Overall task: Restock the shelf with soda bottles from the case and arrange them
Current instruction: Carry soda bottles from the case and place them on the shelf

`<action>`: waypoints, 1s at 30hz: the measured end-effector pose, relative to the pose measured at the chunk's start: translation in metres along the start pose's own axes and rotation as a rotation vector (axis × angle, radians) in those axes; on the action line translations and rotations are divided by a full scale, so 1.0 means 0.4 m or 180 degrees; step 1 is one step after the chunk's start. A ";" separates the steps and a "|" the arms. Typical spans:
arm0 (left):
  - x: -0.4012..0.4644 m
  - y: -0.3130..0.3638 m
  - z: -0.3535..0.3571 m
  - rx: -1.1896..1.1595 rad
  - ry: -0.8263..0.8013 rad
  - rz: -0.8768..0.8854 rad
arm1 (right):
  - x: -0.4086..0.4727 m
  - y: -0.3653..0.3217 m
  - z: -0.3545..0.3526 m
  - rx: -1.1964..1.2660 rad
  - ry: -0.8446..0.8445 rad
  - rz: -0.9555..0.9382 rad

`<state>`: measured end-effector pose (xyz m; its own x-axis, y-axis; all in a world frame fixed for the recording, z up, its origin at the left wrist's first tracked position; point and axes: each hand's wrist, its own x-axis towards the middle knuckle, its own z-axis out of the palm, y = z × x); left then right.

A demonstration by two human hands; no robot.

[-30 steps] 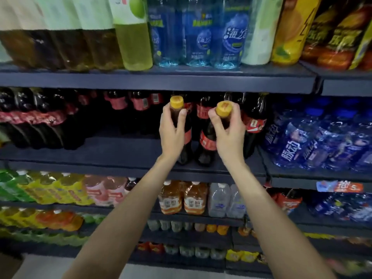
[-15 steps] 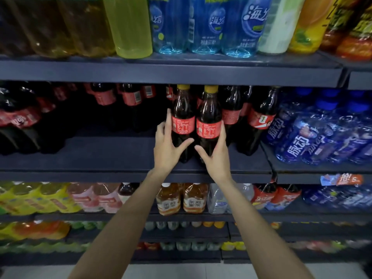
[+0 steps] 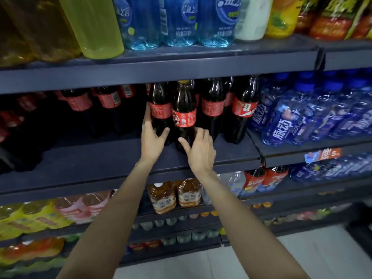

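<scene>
Two dark cola bottles with red labels stand side by side on the middle shelf (image 3: pixel 100 158). My left hand (image 3: pixel 152 137) rests on the left cola bottle (image 3: pixel 160 109), its straight fingers lying up the bottle's left side and the thumb spread across its base. The yellow-capped right cola bottle (image 3: pixel 184 115) is held at its base by my right hand (image 3: pixel 198 150), thumb on the left and curled fingers on the right. More cola bottles (image 3: pixel 243 111) stand just to the right and behind. No case is in view.
Bare shelf board lies left of the two bottles, with more cola lying dark at the far left (image 3: pixel 20 121). Blue drink bottles (image 3: pixel 291 121) fill the right bay. Large bottles (image 3: pixel 177 21) line the shelf above; tea bottles (image 3: pixel 163 198) sit below.
My hands dropped from the yellow caps to the bottles' lower bodies. Both bottles now stand upright on the shelf, and the right one has turned so its label faces differently.
</scene>
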<state>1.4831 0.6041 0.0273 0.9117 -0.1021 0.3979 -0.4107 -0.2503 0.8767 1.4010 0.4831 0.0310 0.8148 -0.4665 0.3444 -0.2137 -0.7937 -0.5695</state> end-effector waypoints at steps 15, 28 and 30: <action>-0.563 0.281 0.277 0.0255 -0.0640 0.0552 | -0.414 0.469 -0.354 0.0645 -0.0767 -0.0044; -1.331 0.503 1.046 0.0701 -0.4364 0.1322 | -1.141 1.191 -0.914 -0.0485 -0.0354 0.2567; -1.448 0.535 1.170 0.0717 -0.4828 0.1059 | -1.227 1.284 -0.958 -0.0442 -0.0283 0.3063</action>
<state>0.8719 0.1591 -0.1419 0.0002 -0.9806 -0.1961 -0.7040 -0.1394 0.6964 0.6848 0.1547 -0.1443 0.2952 -0.9127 -0.2825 -0.8659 -0.1306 -0.4829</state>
